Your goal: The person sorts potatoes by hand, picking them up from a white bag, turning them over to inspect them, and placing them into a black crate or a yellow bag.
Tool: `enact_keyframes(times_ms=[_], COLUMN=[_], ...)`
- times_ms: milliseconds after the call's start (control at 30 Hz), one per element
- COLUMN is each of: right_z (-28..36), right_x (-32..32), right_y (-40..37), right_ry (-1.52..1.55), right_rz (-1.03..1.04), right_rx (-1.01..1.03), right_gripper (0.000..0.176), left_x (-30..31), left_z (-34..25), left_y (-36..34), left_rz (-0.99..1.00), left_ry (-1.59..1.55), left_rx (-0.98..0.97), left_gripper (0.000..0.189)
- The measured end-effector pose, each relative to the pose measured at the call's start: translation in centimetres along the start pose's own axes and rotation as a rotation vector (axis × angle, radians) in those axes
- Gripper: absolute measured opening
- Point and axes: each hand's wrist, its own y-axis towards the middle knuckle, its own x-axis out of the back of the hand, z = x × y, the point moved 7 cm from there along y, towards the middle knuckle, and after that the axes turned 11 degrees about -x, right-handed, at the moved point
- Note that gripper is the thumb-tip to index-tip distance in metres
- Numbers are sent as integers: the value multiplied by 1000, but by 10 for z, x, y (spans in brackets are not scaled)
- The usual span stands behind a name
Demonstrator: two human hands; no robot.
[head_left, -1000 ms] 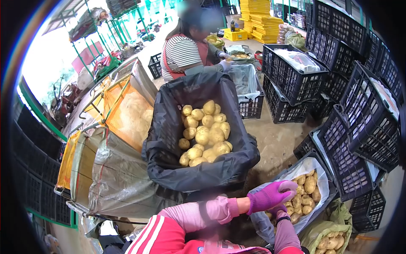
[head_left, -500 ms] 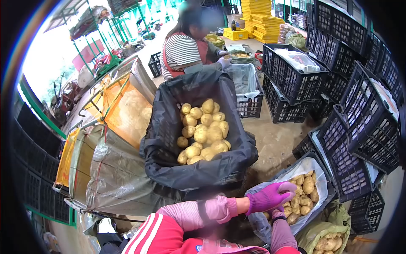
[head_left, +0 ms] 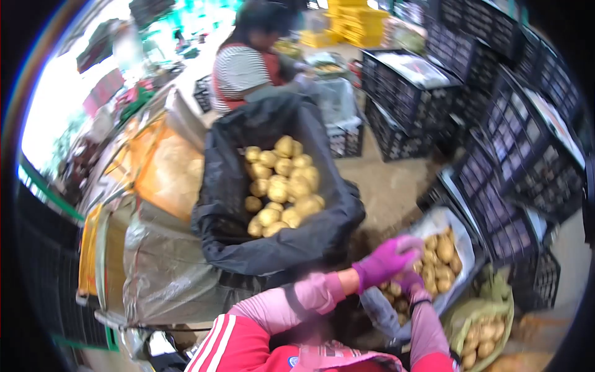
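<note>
My left hand (head_left: 385, 260), in a purple glove, is raised over the near left part of a lined crate (head_left: 476, 260) of potatoes (head_left: 444, 249). Its fingers look stretched out, slightly blurred, with nothing visible in them. Just below it, my right hand (head_left: 410, 283), also gloved, is low among the potatoes; its fingers are mostly hidden and what they touch cannot be made out. To the left stands a larger crate with a black liner (head_left: 273, 251), holding several paler potatoes (head_left: 278, 189).
Beyond the black-lined crate is a co-worker in a striped top (head_left: 245, 71), beside another lined crate (head_left: 344, 137). Black crates (head_left: 406, 93) are stacked at the right. A green sack (head_left: 455, 319) of potatoes stands at the lower right, wrapped bundles (head_left: 167, 260) at the left.
The view has shifted, so the black-lined crate and the co-worker appear further left and higher. My left hand has drawn slightly left and its fingers look more extended; my right hand shows more.
</note>
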Motion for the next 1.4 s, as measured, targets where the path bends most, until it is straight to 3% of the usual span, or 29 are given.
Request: enact_keyframes(times_ms=[67, 100, 200, 267, 333, 400, 500, 567, 633, 733, 767, 867, 967, 1067, 1167, 1267, 1400], right_z=[10, 18, 52, 84, 109, 119, 136, 140, 141, 144, 144, 143, 134, 131, 128, 133, 146], right_x=[47, 73, 174, 237, 262, 263, 261, 258, 259, 269, 270, 272, 263, 266, 272, 270, 263], right_y=[-1, -4, -73, -132, -189, -228, -263, -263, -267, -285, -290, -287, -279, -278, -274, -275, -281], right_ry=[71, 107, 1034, 1101, 1252, 1300, 1383, 1307, 1287, 969, 955, 927, 1202, 1250, 1014, 1160, 1001], right_rz=[-36, -54, -16, -135, -61, -86, -154, -257, -276, -537, -498, -577, -173, -188, -358, -309, -369], right_rx=[13, 20, 157, 197, 261, 327, 383, 479, 509, 544, 486, 637, 490, 550, 557, 585, 634], right_gripper=[55, 49, 36, 38, 43, 46, 48, 52, 59, 61, 63, 62, 56, 49, 46, 52, 67], left_x=[5, 10, 16, 20, 15, 4, -24, -38, -37, -36, -36, -33, -35, -33, -25, -12, -9], left_z=[-9, -9, -14, 4, 7, -1, -12, -13, -16, -15, -14, -9, -8, -10, -5, -12, -31], left_y=[-1, -1, -4, -4, -5, -6, -18, -25, -21, -17, -16, -15, -12, -11, -11, -15, -11], left_rz=[-45, -69, -177, -214, -263, -77, 56, 60, 33, 52, 70, 31, 24, 48, 54, 12, -55], left_ry=[-132, -56, -88, -81, -148, -80, -507, -815, -780, -763, -762, -707, -744, -756, -708, -491, -382], left_rx=[89, 27, 37, 41, 99, 215, 493, 680, 617, 581, 583, 607, 593, 484, 421, 300, 175], left_gripper=[39, 39, 33, 33, 38, 48, 67, 79, 77, 75, 74, 74, 73, 72, 70, 66, 60])
